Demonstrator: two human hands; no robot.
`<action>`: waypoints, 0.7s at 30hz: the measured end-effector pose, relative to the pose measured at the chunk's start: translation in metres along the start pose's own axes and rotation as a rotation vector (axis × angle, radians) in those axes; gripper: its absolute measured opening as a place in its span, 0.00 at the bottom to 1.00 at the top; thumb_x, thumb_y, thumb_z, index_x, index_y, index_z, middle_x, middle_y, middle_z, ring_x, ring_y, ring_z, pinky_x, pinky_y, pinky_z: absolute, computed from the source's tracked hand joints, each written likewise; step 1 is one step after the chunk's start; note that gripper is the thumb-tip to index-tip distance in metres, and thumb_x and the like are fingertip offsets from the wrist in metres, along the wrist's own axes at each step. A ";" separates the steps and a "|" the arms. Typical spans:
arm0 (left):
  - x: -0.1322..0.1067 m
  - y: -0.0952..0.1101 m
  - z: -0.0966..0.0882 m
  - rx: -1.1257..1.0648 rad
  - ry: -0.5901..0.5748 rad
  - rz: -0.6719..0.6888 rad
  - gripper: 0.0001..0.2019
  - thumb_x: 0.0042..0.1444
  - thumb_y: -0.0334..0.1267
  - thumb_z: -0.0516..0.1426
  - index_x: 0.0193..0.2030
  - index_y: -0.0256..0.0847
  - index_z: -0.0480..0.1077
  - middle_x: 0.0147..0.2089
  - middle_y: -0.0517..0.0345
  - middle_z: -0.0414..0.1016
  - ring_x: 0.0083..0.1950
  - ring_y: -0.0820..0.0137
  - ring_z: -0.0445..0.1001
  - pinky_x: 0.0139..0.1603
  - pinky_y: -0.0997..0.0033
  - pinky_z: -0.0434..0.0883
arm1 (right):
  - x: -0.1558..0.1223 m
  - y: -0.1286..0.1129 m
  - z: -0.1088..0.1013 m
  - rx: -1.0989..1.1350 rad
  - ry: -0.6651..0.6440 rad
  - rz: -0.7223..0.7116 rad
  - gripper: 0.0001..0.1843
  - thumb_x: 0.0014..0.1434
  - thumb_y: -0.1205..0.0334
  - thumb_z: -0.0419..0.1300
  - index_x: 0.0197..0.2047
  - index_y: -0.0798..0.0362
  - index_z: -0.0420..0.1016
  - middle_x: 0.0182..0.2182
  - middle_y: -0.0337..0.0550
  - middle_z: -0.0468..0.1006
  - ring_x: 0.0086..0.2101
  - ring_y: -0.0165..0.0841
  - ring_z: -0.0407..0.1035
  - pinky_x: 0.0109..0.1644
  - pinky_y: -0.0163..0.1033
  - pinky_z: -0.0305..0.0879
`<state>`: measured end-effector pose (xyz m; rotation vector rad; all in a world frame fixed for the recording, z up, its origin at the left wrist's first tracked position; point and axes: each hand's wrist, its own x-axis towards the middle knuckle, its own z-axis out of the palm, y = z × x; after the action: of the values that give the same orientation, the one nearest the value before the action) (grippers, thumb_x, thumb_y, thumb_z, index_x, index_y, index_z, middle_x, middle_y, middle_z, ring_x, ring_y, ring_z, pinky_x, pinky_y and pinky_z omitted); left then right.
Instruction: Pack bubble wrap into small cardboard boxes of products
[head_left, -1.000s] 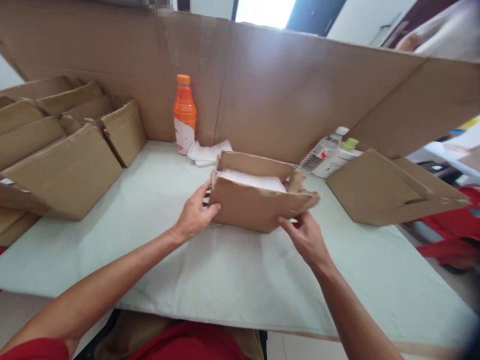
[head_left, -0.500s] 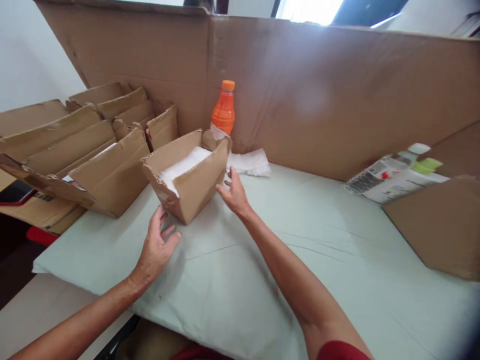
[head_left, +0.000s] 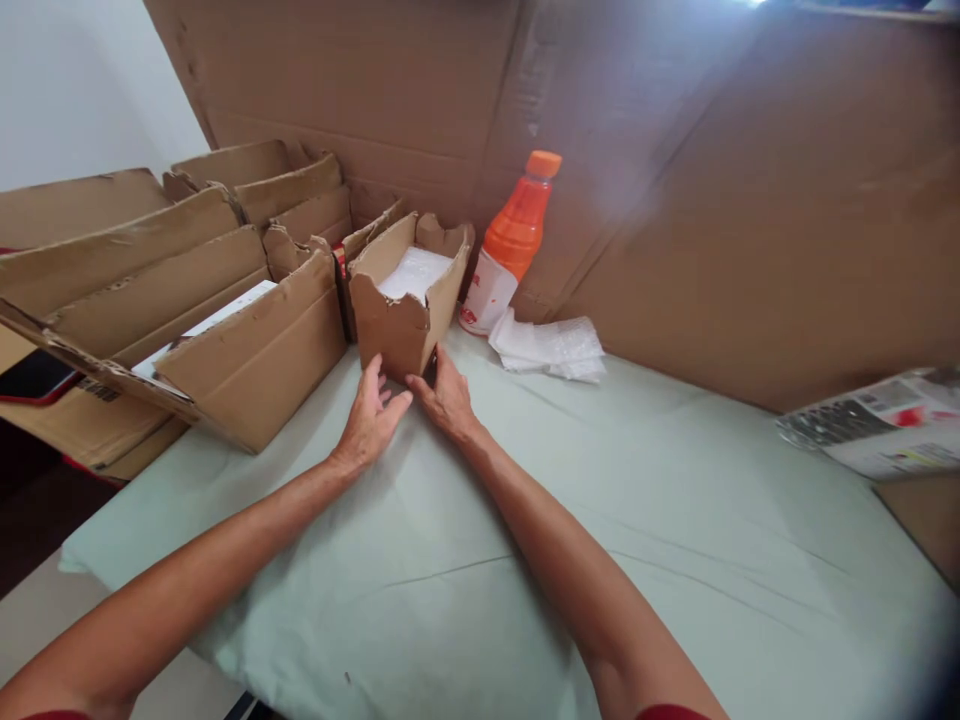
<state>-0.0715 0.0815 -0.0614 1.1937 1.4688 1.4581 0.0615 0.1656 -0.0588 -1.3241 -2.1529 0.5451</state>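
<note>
A small open cardboard box (head_left: 391, 332) stands on the cloth-covered table with white bubble wrap (head_left: 416, 272) inside. At the lower front edge of this box is my left hand (head_left: 369, 415), its fingers spread and the thumb pointing right. My right hand (head_left: 448, 396) rests against the box's front right corner. Its thumb is near the front face and its stretched fingers lie along the right side; neither hand is wrapped round the box.
Left of the box stand several larger open cardboard boxes (head_left: 274, 350). Behind on the right are an orange drink bottle (head_left: 514, 235) and folded bubble wrap (head_left: 551, 345). A cardboard panel (head_left: 712, 230) closes off the back. A clear plastic package (head_left: 877, 420) lies far right.
The small box has turned and now stands close beside the larger boxes. Both hands have come together at its front end. The view has shifted and tilted.
</note>
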 end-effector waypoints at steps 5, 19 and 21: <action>0.024 -0.013 0.000 0.095 -0.011 0.014 0.35 0.59 0.42 0.60 0.72 0.41 0.57 0.74 0.37 0.58 0.75 0.48 0.59 0.73 0.43 0.60 | 0.036 -0.019 0.008 -0.189 -0.041 0.136 0.31 0.72 0.44 0.49 0.66 0.59 0.64 0.59 0.61 0.75 0.61 0.53 0.65 0.61 0.55 0.58; 0.007 -0.008 -0.015 0.391 -0.089 0.029 0.38 0.60 0.54 0.58 0.73 0.44 0.55 0.74 0.46 0.60 0.73 0.41 0.60 0.72 0.39 0.61 | -0.011 -0.016 0.009 -0.431 -0.093 -0.120 0.31 0.73 0.40 0.47 0.60 0.58 0.71 0.62 0.55 0.71 0.60 0.45 0.62 0.61 0.48 0.58; 0.009 -0.012 -0.020 0.479 -0.130 0.053 0.38 0.61 0.58 0.56 0.75 0.55 0.52 0.77 0.56 0.57 0.74 0.38 0.59 0.71 0.33 0.60 | -0.042 -0.008 0.000 -0.500 -0.094 -0.214 0.31 0.72 0.38 0.47 0.63 0.53 0.69 0.65 0.51 0.69 0.62 0.44 0.61 0.62 0.48 0.58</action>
<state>-0.0947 0.0849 -0.0707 1.5892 1.7611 1.0637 0.0717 0.1244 -0.0639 -1.3028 -2.5770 -0.0250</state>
